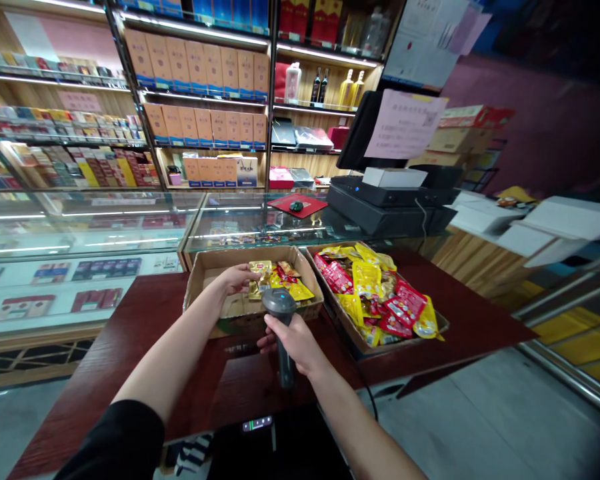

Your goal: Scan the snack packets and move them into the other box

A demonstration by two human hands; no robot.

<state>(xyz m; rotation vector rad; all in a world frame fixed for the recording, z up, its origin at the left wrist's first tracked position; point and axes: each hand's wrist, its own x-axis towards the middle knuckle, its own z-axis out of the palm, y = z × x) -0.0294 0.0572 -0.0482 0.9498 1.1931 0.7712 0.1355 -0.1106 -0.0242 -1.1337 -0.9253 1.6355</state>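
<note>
My left hand (236, 279) pinches the edge of a gold snack packet (260, 281) over the left cardboard box (207, 275). A few yellow and red snack packets (296, 288) lie in the right part of that box. In front of the box, my right hand (297, 343) is wrapped around the handle of a dark grey barcode scanner (280, 303). The scanner stands upright, its head close to the box's front wall and below the gold packet. On the right, a second cardboard box (345, 327) is heaped with yellow and red snack packets (367, 280).
Both boxes stand on a dark red wooden table (180, 353). Behind it are a glass display counter (105, 220), a red mat with a mouse (296, 206), and a cash register (380, 203) with a monitor. A cable (373, 400) hangs over the table's front edge.
</note>
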